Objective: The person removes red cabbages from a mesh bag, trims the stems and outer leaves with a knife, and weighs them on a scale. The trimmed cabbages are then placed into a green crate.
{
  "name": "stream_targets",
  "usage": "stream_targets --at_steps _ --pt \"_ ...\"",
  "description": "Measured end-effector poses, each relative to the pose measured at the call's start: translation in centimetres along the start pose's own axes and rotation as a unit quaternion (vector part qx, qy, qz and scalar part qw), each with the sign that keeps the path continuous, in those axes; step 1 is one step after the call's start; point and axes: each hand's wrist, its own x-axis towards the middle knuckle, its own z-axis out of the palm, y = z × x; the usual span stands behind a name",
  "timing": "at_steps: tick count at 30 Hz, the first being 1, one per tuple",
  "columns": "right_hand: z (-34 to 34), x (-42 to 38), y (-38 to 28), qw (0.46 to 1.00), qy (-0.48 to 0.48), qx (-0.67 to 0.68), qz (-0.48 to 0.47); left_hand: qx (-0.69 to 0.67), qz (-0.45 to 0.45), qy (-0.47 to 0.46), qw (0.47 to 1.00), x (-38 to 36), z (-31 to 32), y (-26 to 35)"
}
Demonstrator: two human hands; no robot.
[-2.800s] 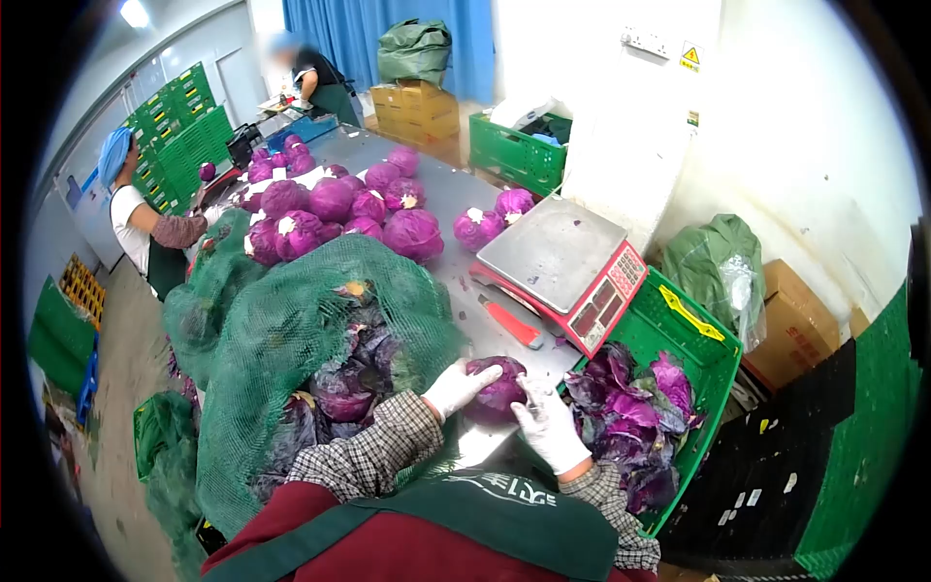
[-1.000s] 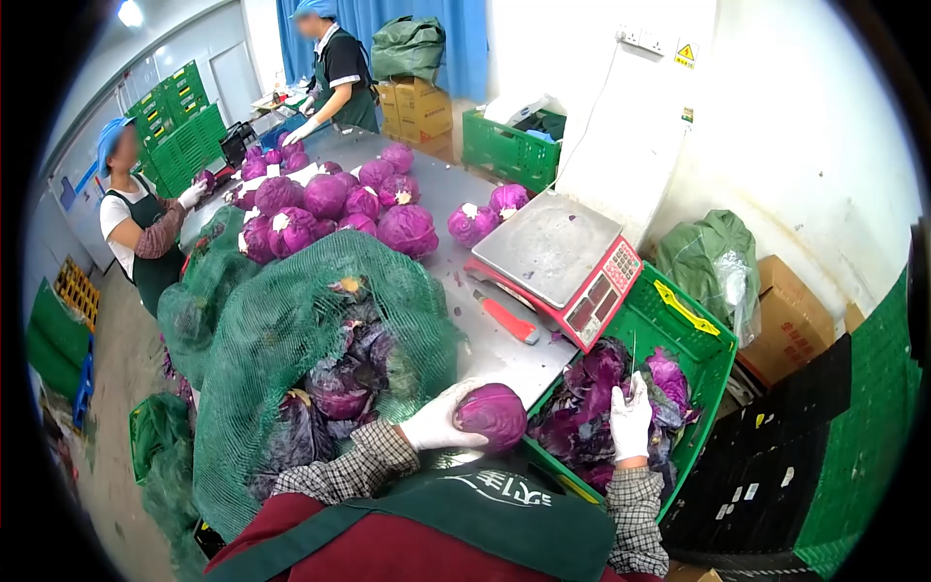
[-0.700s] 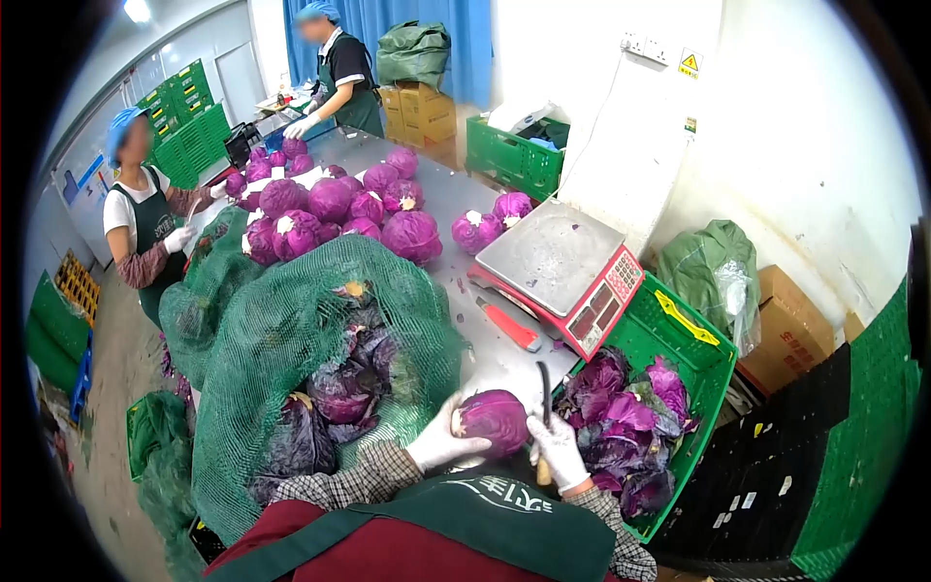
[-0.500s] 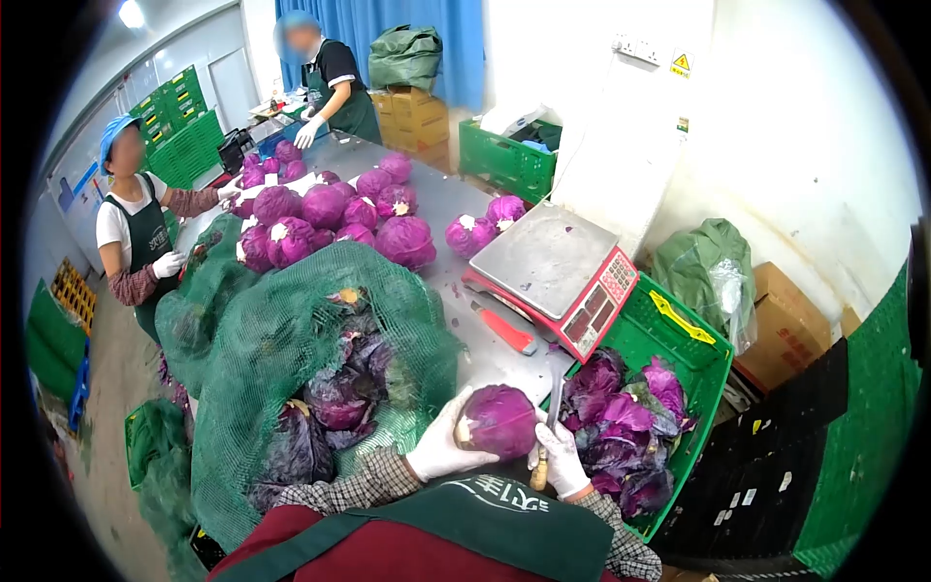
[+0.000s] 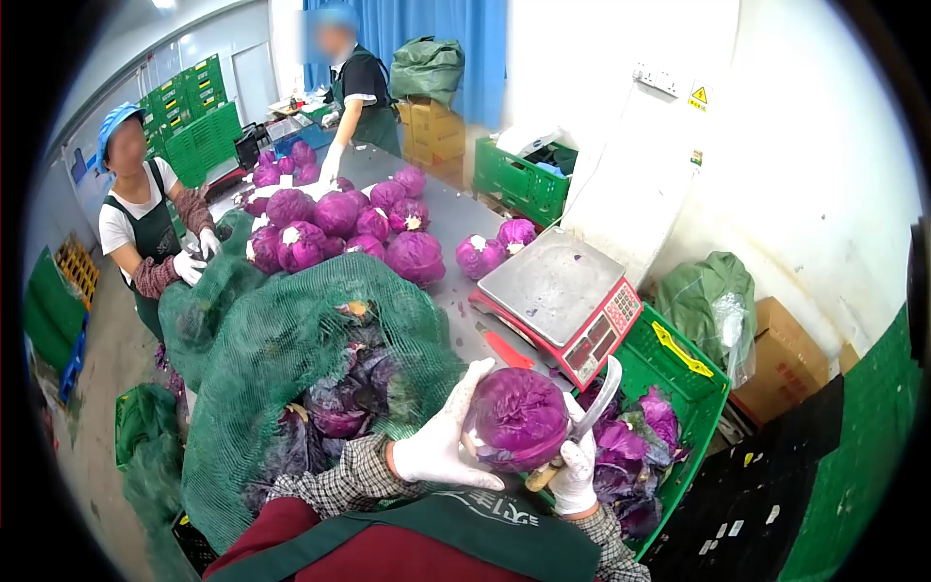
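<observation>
The gloved left hand (image 5: pixel 438 448) cups a red cabbage (image 5: pixel 516 418) held up close above the table edge — fingers spread round it — while the right hand (image 5: pixel 576 473), fingers wrapped tight, grips a curved knife (image 5: pixel 589 411) touching the cabbage's right side.

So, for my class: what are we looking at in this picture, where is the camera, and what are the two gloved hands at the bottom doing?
The camera sits on a person's head and looks down at their own hands, so the round, bent edges come from its wide lens. The left hand, in a white glove, holds a red cabbage up close. The right hand grips a knife against the cabbage's side. Ahead is a steel table with more cabbages, a scale and a green net sack of cabbages. To the right, a green crate holds loose purple leaves. Two other people work at the table's far end.
</observation>
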Motion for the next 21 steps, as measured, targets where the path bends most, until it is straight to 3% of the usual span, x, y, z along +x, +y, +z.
stream_targets --at_steps 6,8,14,17,18,21 --pt "-0.7 -0.1 0.0 0.999 -0.025 -0.015 0.035 -0.004 0.002 0.096 0.995 -0.3 1.0 -1.3" --pt "-0.5 0.0 0.3 0.999 -0.021 -0.031 0.02 0.025 -0.038 0.093 0.995 0.0 0.9 -1.3" --pt "-3.8 -0.1 3.6 0.966 0.029 -0.256 0.034 0.2 -0.028 0.095 0.975 0.1 0.7 -2.2" --pt "-2.7 -0.5 2.8 0.945 0.058 -0.312 0.079 0.249 -0.106 0.121 0.955 -0.5 2.0 -5.9" --pt "-2.6 -0.8 2.9 0.945 0.056 -0.297 0.122 0.206 -0.174 0.149 0.951 -0.6 2.6 -7.2" --pt "-2.0 -0.7 3.7 0.923 0.02 -0.309 0.228 0.244 -0.256 0.195 0.915 -1.9 4.6 -10.8"
